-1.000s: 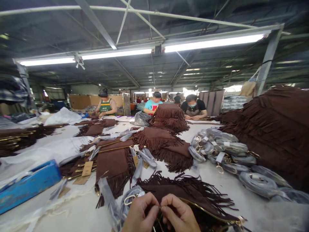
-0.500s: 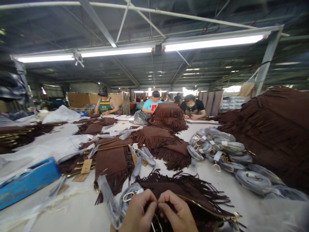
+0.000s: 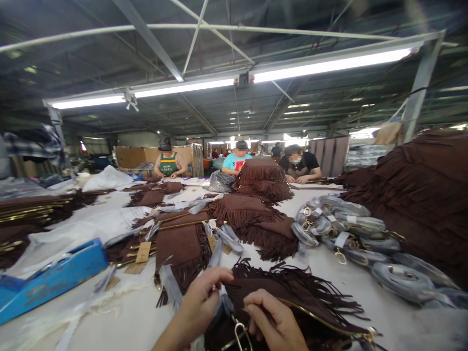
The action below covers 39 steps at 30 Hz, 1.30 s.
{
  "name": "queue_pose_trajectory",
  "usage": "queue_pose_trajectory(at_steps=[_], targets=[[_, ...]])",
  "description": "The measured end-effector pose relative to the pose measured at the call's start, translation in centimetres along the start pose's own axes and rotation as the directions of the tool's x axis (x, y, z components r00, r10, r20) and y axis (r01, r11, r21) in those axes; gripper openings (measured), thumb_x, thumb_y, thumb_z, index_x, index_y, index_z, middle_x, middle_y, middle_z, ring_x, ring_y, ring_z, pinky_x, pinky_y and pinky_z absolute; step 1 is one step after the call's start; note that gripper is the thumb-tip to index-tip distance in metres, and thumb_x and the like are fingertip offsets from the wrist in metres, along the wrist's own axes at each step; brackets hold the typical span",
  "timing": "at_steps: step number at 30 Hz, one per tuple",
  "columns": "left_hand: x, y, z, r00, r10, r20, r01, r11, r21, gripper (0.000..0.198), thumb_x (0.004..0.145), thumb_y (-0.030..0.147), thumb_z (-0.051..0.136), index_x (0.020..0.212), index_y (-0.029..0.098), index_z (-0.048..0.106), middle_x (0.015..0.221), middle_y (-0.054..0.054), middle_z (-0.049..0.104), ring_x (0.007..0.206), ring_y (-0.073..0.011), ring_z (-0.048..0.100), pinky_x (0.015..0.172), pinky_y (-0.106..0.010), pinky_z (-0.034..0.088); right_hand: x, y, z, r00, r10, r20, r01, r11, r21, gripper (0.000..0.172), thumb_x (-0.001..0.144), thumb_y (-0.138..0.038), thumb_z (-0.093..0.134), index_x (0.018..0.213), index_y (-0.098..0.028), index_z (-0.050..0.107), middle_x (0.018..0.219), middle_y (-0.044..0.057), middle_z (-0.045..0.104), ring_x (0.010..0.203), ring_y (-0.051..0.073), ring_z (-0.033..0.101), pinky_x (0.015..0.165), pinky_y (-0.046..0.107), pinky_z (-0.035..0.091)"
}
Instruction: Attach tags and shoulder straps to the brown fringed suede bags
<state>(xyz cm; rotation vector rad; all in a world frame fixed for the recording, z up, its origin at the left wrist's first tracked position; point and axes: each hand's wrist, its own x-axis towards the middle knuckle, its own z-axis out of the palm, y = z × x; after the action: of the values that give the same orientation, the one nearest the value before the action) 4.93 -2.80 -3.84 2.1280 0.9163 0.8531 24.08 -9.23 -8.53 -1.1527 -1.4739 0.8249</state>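
Note:
A dark brown fringed bag (image 3: pixel 270 290) lies before me, its gold zipper running along the near edge. Over its left side is my left hand (image 3: pixel 203 300), forefinger stretched out and thumb apart from it. A plastic-wrapped strap (image 3: pixel 224 300) shows beside those fingers. My right hand (image 3: pixel 272 317) hovers over the bag's near part with thumb and fingertips pinched together; what they hold, if anything, is too small to make out. Between the hands hangs a gold metal clasp (image 3: pixel 242 335). The bag's near side is partly hidden by my hands.
Several plastic-wrapped straps (image 3: pixel 398 282) lie on the right, below a tall heap of brown fringed pieces (image 3: pixel 420 190). A blue tape dispenser (image 3: pixel 62 278) stands on the left. More fringed bags (image 3: pixel 183 243) with tags cover the middle. Three people work across the white table (image 3: pixel 127 302).
My hands were together, fingertips meeting over the bag. Now they are apart, the left one further left and higher. The metal clasp shows between them. The view has shifted slightly left.

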Motion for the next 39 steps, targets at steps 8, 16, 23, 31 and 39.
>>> queue_pose_trajectory(at_steps=[8,16,23,31,39], targets=[[-0.4,-2.6,-3.5,0.918,-0.235,0.320,0.172,0.962,0.213,0.088,0.059,0.012,0.052,0.145,0.017,0.040,0.154,-0.010,0.039,0.140,-0.0275,0.035,0.118,-0.044,0.021,-0.2,-2.0,-3.2,0.997,-0.053,-0.053,0.053,0.999,-0.003,0.033,0.094,-0.049,0.050,0.088,-0.021,0.066,0.077,0.002,0.066,0.076,0.020,0.063,0.074,0.031,0.047],[-0.5,-1.7,-1.6,0.979,-0.105,0.177,0.016,0.896,0.444,0.088,0.059,0.014,0.055,0.145,0.017,0.040,0.137,-0.013,0.053,0.128,-0.0312,0.047,0.112,-0.047,0.033,0.3,-1.1,-3.6,0.999,0.045,-0.001,-0.043,0.961,0.274,0.037,0.090,-0.053,0.055,0.096,-0.018,0.065,0.088,0.004,0.068,0.085,0.021,0.065,0.085,0.037,0.050],[-0.2,0.3,-3.0,0.988,0.124,-0.087,-0.061,0.850,0.524,0.082,0.069,0.016,0.050,0.148,0.020,0.027,0.138,-0.011,0.044,0.128,-0.0301,0.042,0.109,-0.050,0.036,0.2,-1.4,-4.3,0.997,-0.065,0.036,0.057,0.981,0.186,0.033,0.092,-0.048,0.053,0.092,-0.020,0.069,0.089,0.003,0.069,0.088,0.020,0.063,0.085,0.034,0.047],[-0.1,2.1,-0.4,0.891,0.451,-0.046,-0.296,0.656,0.694,0.081,0.071,0.016,0.053,0.148,0.027,0.029,0.134,-0.013,0.043,0.124,-0.0351,0.043,0.104,-0.051,0.040,-0.6,-3.2,-4.2,0.982,-0.025,0.187,-0.056,0.908,0.415,0.056,0.087,-0.063,0.053,0.123,-0.019,0.060,0.098,0.006,0.070,0.092,0.020,0.065,0.084,0.033,0.049],[-1.5,4.0,3.6,0.910,0.370,0.186,-0.396,0.645,0.654,0.112,0.066,0.011,0.061,0.153,0.022,-0.008,0.161,-0.016,0.012,0.145,-0.0383,0.020,0.113,-0.056,0.030,-0.7,-3.8,-4.0,0.990,-0.011,0.141,-0.063,0.855,0.514,0.050,0.068,-0.044,0.082,0.108,-0.018,0.067,0.093,0.001,0.070,0.080,0.018,0.062,0.072,0.030,0.052]])
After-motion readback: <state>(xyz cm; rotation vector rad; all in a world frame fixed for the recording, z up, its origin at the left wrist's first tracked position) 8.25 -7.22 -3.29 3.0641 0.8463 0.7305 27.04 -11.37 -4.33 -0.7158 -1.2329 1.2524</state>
